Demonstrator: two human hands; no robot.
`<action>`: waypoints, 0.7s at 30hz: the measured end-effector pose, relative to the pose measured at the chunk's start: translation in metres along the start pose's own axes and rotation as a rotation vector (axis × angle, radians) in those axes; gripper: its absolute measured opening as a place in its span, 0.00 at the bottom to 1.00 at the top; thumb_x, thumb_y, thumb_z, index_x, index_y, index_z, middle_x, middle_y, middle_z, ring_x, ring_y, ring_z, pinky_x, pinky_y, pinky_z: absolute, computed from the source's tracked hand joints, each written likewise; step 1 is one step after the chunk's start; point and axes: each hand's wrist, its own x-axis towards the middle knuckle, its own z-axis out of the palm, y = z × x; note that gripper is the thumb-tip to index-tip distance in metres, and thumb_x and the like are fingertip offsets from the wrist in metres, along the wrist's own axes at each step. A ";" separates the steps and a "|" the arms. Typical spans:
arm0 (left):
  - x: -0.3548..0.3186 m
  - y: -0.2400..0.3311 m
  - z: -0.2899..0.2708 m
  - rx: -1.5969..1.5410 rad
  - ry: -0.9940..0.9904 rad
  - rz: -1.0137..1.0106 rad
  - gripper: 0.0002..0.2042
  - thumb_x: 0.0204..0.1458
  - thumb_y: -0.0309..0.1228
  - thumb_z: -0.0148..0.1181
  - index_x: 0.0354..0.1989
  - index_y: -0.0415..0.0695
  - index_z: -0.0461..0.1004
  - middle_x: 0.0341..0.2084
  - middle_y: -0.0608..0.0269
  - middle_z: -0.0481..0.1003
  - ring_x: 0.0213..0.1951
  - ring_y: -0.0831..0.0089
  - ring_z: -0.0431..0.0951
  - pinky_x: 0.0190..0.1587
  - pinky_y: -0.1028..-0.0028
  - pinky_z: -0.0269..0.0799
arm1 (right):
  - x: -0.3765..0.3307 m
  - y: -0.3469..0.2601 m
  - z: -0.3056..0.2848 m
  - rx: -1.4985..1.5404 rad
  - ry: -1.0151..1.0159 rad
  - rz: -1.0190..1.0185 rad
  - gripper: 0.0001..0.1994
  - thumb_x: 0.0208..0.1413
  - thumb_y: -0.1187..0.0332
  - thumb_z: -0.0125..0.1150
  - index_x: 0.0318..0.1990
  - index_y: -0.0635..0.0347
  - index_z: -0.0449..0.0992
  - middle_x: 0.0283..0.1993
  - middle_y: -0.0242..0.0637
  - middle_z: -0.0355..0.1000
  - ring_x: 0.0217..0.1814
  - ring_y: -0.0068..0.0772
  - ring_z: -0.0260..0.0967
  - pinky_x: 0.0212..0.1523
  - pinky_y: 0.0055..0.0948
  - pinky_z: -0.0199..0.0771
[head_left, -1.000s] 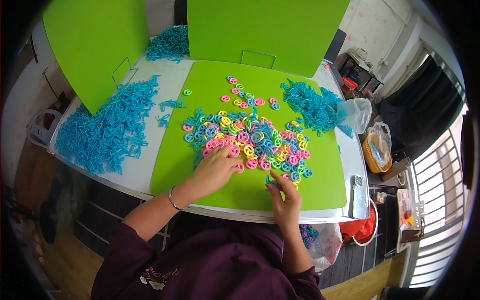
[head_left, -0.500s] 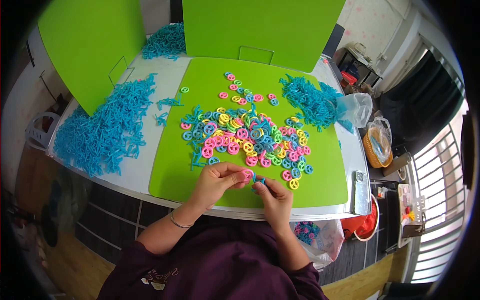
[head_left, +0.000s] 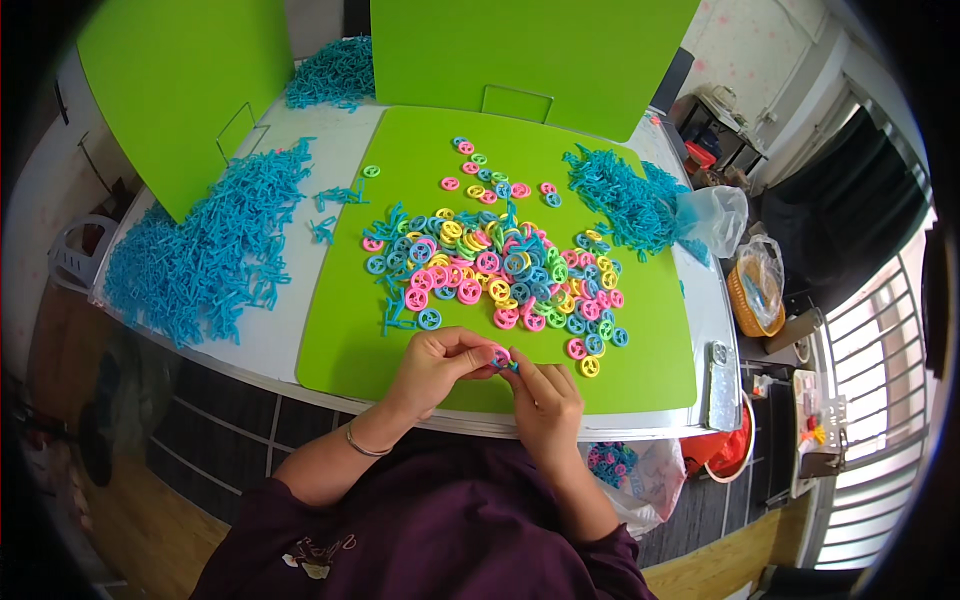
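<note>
Just above the mat's near edge, my two hands meet. My left hand [head_left: 432, 372] pinches a small pink plastic wheel [head_left: 501, 353] between thumb and fingertips. Against that wheel my right hand [head_left: 548, 402] presses a small blue plastic piece [head_left: 511, 366], mostly hidden by the fingers; whether it is joined to the wheel cannot be seen. Beyond my hands lies a loose heap of pink, yellow, green and blue wheels [head_left: 468, 290], with some blue forked pieces [head_left: 396, 318] at its left side.
Large piles of blue plastic pieces lie left [head_left: 205, 255], far left [head_left: 330, 75] and right [head_left: 625, 200] of the green mat [head_left: 340, 350]. Upright green boards [head_left: 530, 50] stand behind. A phone [head_left: 720, 385] rests at the right edge; a plastic bag [head_left: 640, 490] hangs below.
My hands have brought the blue piece up against the pink wheel, closing the small gap between them. My right-hand fingers have curled further over. The view has shifted slightly.
</note>
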 end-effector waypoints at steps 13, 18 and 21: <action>-0.003 0.011 -0.004 0.085 -0.076 0.055 0.05 0.55 0.24 0.56 0.39 0.39 0.75 0.33 0.64 0.77 0.37 0.78 0.77 0.41 0.78 0.76 | 0.002 0.001 -0.013 0.449 -0.166 0.334 0.16 0.45 0.78 0.65 0.45 0.61 0.78 0.42 0.45 0.73 0.30 0.35 0.72 0.34 0.25 0.71; -0.003 0.024 -0.014 -0.188 -0.106 -0.318 0.09 0.57 0.32 0.55 0.41 0.42 0.74 0.33 0.67 0.77 0.36 0.77 0.77 0.40 0.80 0.76 | 0.006 0.025 -0.032 -0.085 -0.160 -0.463 0.19 0.43 0.75 0.66 0.47 0.55 0.77 0.58 0.48 0.64 0.47 0.42 0.72 0.48 0.35 0.71; 0.003 0.029 -0.006 -0.016 -0.173 -0.321 0.09 0.57 0.34 0.55 0.40 0.43 0.75 0.35 0.68 0.77 0.35 0.79 0.77 0.36 0.79 0.75 | 0.010 0.016 -0.032 0.067 -0.232 -0.527 0.16 0.41 0.78 0.65 0.41 0.55 0.77 0.50 0.43 0.71 0.51 0.42 0.69 0.49 0.37 0.70</action>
